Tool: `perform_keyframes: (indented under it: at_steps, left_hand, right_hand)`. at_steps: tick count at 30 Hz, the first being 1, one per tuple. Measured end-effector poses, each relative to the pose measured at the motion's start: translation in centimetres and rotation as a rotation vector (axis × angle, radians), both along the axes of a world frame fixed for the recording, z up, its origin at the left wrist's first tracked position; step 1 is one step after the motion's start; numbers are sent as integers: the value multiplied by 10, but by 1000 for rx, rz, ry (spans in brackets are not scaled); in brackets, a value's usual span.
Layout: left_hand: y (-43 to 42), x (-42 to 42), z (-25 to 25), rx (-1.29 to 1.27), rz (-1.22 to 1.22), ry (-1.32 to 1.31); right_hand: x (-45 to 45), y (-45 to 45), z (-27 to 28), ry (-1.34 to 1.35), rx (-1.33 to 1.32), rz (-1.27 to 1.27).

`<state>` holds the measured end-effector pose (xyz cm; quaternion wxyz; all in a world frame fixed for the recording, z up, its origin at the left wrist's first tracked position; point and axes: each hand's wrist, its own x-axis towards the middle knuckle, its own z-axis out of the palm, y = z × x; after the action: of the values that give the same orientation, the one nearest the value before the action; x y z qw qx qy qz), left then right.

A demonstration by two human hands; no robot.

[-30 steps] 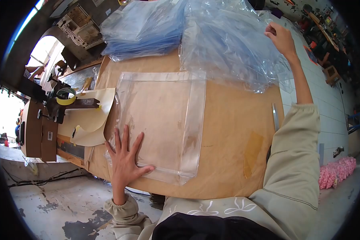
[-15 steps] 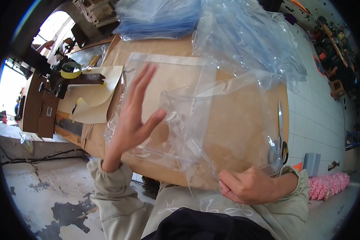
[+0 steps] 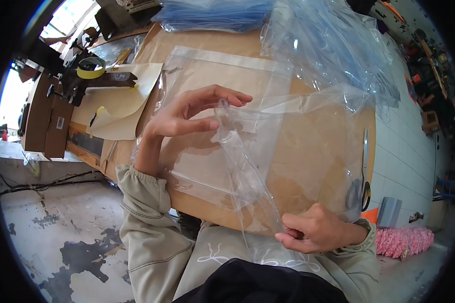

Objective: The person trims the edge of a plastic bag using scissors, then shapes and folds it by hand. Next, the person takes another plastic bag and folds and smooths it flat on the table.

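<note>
From my station I logged the thin clear plastic sleeve [image 3: 306, 146] between the hands. My right hand [image 3: 313, 230] was closed in a pinch on its near edge. My left hand [image 3: 184, 116] was partly open, fingers curved and thumb apart, around its crumpled upper left corner; firm hold there: cannot tell.

Edges: the sleeve overlapped the flat clear plastic rectangle [image 3: 207, 73] on the brown paper-covered table [image 3: 154, 48], its near part reaching past the table edge to the lap. Black-handled metal scissors [image 3: 365, 171] lay just beside its right side, along the table's right edge. The loose bluish plastic pile [image 3: 333, 50] bounded the far right. A narrow brown strip ran between the rectangle and the bluish plastic stack [image 3: 215, 16].

Change: half a second earlier, my left hand was raised with fingers extended; my right hand's pinch looked the same.
</note>
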<state>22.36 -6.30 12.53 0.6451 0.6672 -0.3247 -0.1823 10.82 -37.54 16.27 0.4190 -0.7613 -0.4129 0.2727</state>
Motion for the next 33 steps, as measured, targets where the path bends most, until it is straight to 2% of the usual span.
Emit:
perform_keyframes:
  at_steps: [9, 15, 18, 27, 33]
  left_hand:
    - [-1, 5, -10, 6, 32, -94]
    - [-8, 3, -17, -130, 168, -72]
    - [-5, 5, -26, -220, 156, -110]
    - [-12, 1, -28, -250, 181, -81]
    - [-18, -1, -35, -49, 432, -195]
  right_hand:
    - [-1, 0, -2, 33, 109, 72]
    - [-7, 2, -2, -4, 139, 99]
    - [-10, 5, -3, -41, 146, 100]
    - [-18, 10, -6, -134, 186, 63]
    - [-12, 4, -2, 78, 274, 46]
